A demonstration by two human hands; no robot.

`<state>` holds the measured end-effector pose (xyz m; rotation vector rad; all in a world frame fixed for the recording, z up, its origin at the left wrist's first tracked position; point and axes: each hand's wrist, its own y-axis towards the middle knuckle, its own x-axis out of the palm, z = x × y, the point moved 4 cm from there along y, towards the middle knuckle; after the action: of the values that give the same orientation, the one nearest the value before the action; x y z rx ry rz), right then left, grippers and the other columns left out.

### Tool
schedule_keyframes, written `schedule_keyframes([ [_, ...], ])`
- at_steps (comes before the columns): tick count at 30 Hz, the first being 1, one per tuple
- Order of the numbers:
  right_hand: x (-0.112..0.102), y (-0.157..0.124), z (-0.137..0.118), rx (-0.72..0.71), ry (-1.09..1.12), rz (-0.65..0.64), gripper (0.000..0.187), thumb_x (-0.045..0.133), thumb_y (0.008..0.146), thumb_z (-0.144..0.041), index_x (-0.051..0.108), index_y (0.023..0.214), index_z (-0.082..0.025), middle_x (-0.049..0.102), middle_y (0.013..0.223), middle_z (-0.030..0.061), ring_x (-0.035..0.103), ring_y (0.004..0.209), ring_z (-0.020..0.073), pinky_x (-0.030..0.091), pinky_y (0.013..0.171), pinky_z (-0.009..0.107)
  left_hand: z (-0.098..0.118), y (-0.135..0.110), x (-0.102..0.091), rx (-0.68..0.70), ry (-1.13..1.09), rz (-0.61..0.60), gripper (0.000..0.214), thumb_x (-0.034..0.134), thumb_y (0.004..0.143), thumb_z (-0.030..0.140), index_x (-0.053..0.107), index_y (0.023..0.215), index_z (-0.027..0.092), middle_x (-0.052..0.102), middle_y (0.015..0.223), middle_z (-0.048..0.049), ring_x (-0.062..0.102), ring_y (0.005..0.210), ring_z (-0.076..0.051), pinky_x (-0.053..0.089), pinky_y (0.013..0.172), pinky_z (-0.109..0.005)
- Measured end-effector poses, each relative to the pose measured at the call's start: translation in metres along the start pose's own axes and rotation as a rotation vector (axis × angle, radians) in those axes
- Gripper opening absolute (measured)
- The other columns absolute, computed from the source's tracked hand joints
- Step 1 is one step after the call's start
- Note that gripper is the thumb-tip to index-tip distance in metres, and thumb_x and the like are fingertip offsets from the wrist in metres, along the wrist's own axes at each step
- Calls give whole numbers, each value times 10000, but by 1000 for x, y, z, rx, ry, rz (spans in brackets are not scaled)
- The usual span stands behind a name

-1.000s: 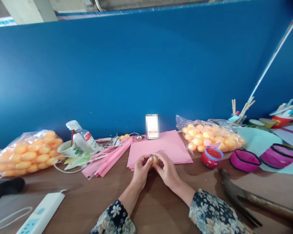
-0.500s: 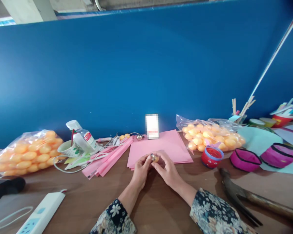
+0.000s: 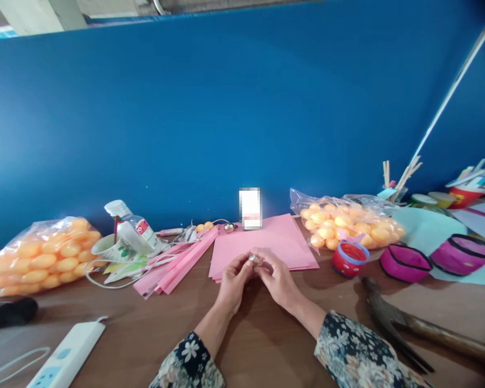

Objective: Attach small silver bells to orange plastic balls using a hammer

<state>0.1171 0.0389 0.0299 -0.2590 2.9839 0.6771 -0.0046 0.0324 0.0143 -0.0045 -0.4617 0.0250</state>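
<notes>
Between my fingertips is a small shiny silver-gold ball (image 3: 254,260), partly hidden, so its exact kind does not show. My left hand (image 3: 236,277) pinches it from the left with thumb and fingers. From the other side my right hand (image 3: 275,275) closes on it too, fingers curled over the top. Both hands are just above the front edge of a stack of pink paper (image 3: 262,237). Another shiny metal ball (image 3: 228,227) lies at the back, by the paper's left corner.
Bags of orange balls lie left (image 3: 44,261) and right (image 3: 347,221). A bottle (image 3: 139,229), a cup (image 3: 105,247) and pink strips (image 3: 178,264) are left. At right are a red cup (image 3: 350,264), magenta fabric rings (image 3: 406,264) and a hammer (image 3: 424,326); a power strip (image 3: 67,355) lies front left.
My fingers have shifted slightly on the small ball, which shows a more silvery side now. The whole view has moved a little; the things on the table stay put.
</notes>
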Motion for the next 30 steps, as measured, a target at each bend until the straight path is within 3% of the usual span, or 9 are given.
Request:
schedule_keyframes([
  [5, 2, -4, -1, 5, -2, 11, 435, 561, 760, -159, 551, 1183, -259, 572, 1223, 47, 531, 1125, 206, 442, 965, 377, 1, 0, -3, -19, -35, 54, 352, 700, 675, 330, 638, 972, 152, 693, 869, -66, 648, 768, -154, 508, 695, -262],
  [10, 1, -1, 0, 89, 41, 4, 372, 595, 777, -268, 585, 1146, -229, 619, 1161, 60, 579, 1062, 218, 470, 926, 384, 0, 2, -3, -30, -62, 27, 393, 721, 657, 293, 645, 1004, 125, 695, 933, -97, 647, 821, -175, 503, 779, -308],
  [18, 0, 2, -2, 41, -56, 9, 291, 578, 784, -198, 621, 1072, -215, 649, 1091, 63, 586, 1028, 211, 454, 928, 380, -3, 3, -4, -20, -75, 31, 326, 741, 636, 246, 662, 932, 134, 703, 863, -63, 646, 771, -151, 500, 771, -293],
  [25, 3, -2, -6, -53, -56, 8, 304, 557, 788, -153, 595, 1079, -232, 588, 1155, 64, 523, 1112, 206, 442, 956, 369, 3, -1, 0, -22, -61, 44, 313, 654, 734, 309, 635, 1006, 154, 686, 892, -56, 635, 785, -138, 506, 702, -245],
  [30, 5, -3, 2, 37, 69, 25, 364, 591, 769, -190, 549, 1127, -235, 590, 1151, 60, 579, 1037, 193, 504, 875, 325, 1, 1, -1, -29, -63, 14, 319, 684, 705, 273, 644, 986, 127, 692, 879, -75, 641, 759, -148, 505, 711, -263],
])
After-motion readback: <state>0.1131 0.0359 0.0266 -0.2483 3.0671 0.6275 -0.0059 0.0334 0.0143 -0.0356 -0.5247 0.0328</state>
